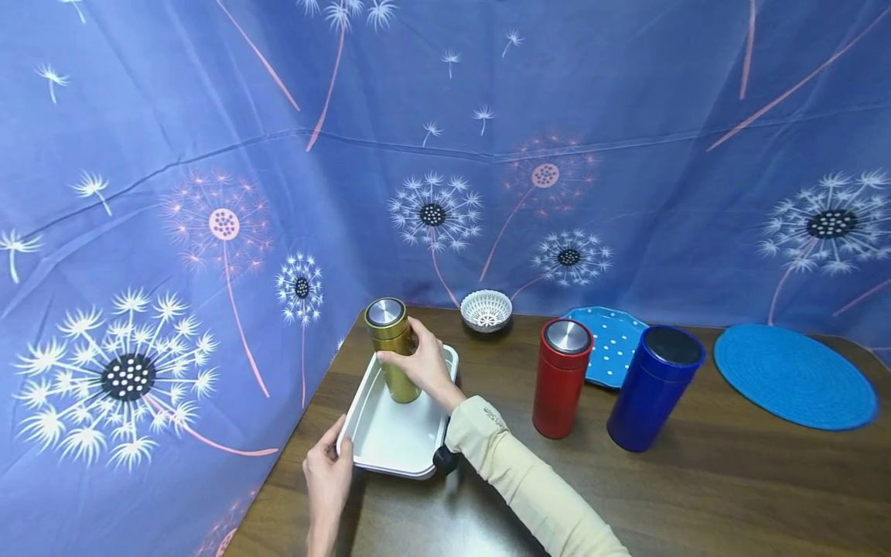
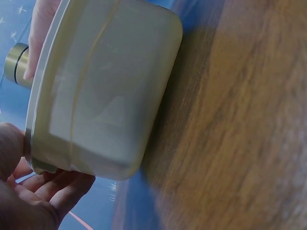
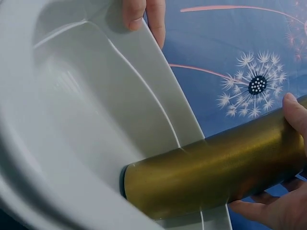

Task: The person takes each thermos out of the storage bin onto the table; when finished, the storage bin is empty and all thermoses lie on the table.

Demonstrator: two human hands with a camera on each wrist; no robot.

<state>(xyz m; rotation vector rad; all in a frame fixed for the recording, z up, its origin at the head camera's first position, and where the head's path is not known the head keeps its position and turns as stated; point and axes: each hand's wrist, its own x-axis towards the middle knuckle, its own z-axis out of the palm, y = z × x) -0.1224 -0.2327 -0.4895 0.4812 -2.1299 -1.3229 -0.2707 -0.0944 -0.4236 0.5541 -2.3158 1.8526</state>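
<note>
A gold thermos bottle (image 1: 398,371) with a silver-topped lid stands nearly upright in the far part of a white rectangular tub (image 1: 397,441). My right hand (image 1: 426,363) grips the bottle around its upper body. In the right wrist view, the bottle's lower end (image 3: 144,187) is inside the tub, near its wall; whether it touches the floor I cannot tell. My left hand (image 1: 329,472) holds the tub's near left corner, thumb at the rim and fingers (image 2: 72,191) under it in the left wrist view.
Right of the tub stand a red thermos bottle (image 1: 560,387) and a blue one (image 1: 650,394). Behind them lies a blue polka-dot plate (image 1: 612,340). A small white openwork bowl (image 1: 486,311) sits at the back, and a round blue placemat (image 1: 793,379) lies far right. Patterned cloth (image 1: 390,93) hangs behind the table.
</note>
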